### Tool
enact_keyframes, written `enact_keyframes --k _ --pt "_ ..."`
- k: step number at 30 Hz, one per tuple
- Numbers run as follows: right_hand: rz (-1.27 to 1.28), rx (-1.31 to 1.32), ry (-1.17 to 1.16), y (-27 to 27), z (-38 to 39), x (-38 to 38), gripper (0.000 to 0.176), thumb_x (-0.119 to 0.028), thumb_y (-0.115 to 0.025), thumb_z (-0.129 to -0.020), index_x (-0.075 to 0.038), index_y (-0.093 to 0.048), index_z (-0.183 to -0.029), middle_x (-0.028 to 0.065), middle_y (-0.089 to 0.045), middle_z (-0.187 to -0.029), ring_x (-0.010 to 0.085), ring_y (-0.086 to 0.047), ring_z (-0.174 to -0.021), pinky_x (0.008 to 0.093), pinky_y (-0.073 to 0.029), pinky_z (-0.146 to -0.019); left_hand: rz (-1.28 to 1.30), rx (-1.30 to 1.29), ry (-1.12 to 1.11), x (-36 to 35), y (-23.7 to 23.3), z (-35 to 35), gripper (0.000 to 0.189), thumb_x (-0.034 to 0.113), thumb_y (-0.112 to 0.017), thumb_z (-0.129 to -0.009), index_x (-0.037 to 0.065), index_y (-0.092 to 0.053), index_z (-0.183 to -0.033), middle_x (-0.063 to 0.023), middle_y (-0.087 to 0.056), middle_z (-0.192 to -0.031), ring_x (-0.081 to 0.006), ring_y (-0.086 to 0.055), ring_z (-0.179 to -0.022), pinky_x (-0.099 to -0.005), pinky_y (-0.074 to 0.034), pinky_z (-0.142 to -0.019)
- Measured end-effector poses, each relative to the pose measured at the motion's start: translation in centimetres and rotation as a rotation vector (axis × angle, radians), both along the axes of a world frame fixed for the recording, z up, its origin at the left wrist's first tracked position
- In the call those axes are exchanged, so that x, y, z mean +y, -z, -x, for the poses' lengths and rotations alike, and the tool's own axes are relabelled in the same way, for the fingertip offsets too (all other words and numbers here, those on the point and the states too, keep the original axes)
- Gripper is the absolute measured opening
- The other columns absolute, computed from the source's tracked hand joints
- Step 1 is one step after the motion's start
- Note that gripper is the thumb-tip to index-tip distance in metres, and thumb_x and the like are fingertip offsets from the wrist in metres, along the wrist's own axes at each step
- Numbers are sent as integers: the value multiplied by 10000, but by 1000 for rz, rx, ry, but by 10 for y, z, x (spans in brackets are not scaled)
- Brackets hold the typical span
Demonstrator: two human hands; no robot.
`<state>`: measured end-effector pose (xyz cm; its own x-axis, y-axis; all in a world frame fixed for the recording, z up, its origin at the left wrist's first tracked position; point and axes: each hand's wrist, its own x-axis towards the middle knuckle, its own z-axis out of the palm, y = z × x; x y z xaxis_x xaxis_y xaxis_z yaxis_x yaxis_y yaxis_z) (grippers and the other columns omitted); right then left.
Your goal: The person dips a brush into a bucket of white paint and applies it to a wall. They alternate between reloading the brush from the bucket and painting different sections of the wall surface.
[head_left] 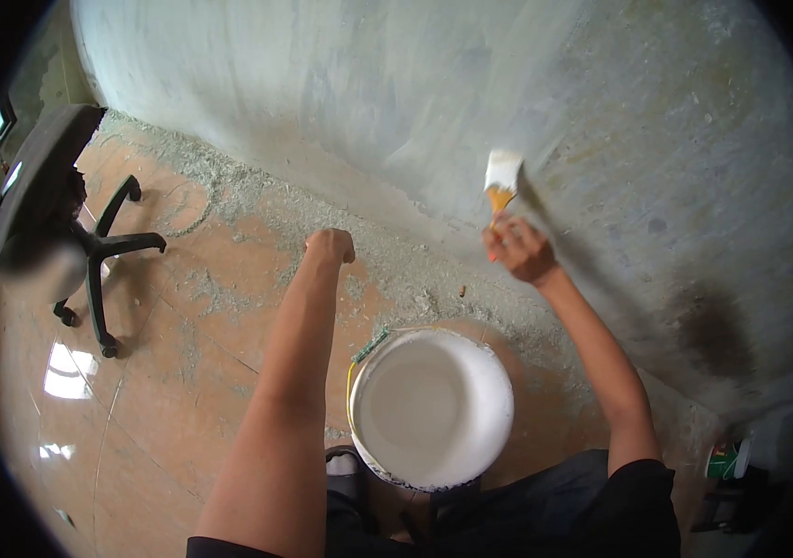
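Two hands: your right hand (519,249) grips the paintbrush (502,179), bristles touching the wall (322,93) just above it; your left hand (331,246) is fisted, empty. Likely mid-stroke; next needs reloading from the bucket (506,409) below.

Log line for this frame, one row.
right hand: grips brush at wall | left hand: fisted | bucket: white paint, below

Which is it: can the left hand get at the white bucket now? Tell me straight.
Probably yes. The left hand is a bare fist holding nothing, and the open bucket sits close by with nothing between them.
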<state>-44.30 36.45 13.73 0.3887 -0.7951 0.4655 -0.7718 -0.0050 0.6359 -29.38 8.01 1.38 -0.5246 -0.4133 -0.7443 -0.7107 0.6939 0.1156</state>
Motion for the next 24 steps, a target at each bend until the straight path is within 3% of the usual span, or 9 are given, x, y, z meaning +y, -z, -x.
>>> enact_keyframes --k 4,5,7,9,10,12,15,19,24 --pt "-328 -232 61 48 -15 17 97 -144 -592 -751 -110 -565 -838 71 -570 -857 188 -575 -795 253 -506 -538 84 32 13 -1 4 2 323 208 -595 -773 120 -599 -1083 -73 -570 -1147 -278 -571 -1006 -433 -447 -846" --pt "-312 -220 44 51 -20 18 97 -144 -592 -751 -110 -565 -838 71 -570 -857 188 -575 -795 253 -506 -538 103 53 5 4 -2 -1 318 208 -588 -783 118 -598 -1088 -71 -566 -1156 -274 -570 -1009 -430 -448 -843" --pt "-239 -453 30 50 -18 13 100 -140 -609 -738 -111 -576 -827 48 -558 -813 186 -573 -748 281 -499 -536 141 90 -14 0 -11 -5 314 208 -582 -793 116 -597 -1093 -68 -563 -1165 -271 -570 -1012 -426 -450 -840" --pt "-214 -456 45 38 -9 6 104 -135 -613 -734 -105 -580 -828 45 -560 -814 191 -577 -749 289 -500 -548 179 131 -3 2 1 -4 277 204 -594 -718 75 -651 -955 -108 -629 -1003 -258 -600 -919 -386 -476 -781" --pt "-199 -476 72 34 -9 7 109 -129 -618 -730 -98 -584 -828 43 -562 -815 197 -582 -750 297 -501 -559 168 126 0 6 -2 -5 277 204 -594 -718 75 -651 -955 -108 -629 -1003 -258 -600 -919 -386 -476 -781" --pt "-195 -463 133 15 -11 1 101 -116 -609 -741 -89 -586 -836 50 -577 -845 196 -591 -784 286 -509 -590 41 7 12 6 -21 -4 330 198 -571 -797 114 -589 -1115 -73 -544 -1196 -268 -552 -1054 -428 -455 -842" --pt "-6 -224 21 -24 -13 -7 130 -125 -615 -754 -87 -582 -873 45 -587 -845 187 -597 -794 279 -516 -610 120 40 6 9 -19 -5 325 191 -574 -791 122 -594 -1108 -71 -549 -1187 -264 -553 -1051 -434 -459 -832" --pt "209 -132 2 -80 -24 -6 189 -116 -655 -723 -83 -574 -891 59 -585 -842 185 -577 -738 275 -495 -584 123 26 11 9 -19 -8 316 201 -580 -793 134 -599 -1102 -64 -553 -1183 -256 -553 -1051 -443 -446 -847" --pt "179 -84 8 -64 -24 4 199 -102 -639 -713 -97 -585 -904 71 -582 -868 183 -552 -702 272 -478 -564 106 -7 -29 2 -17 -10 300 215 -582 -799 134 -606 -1088 -66 -557 -1176 -250 -552 -1052 -427 -455 -834"
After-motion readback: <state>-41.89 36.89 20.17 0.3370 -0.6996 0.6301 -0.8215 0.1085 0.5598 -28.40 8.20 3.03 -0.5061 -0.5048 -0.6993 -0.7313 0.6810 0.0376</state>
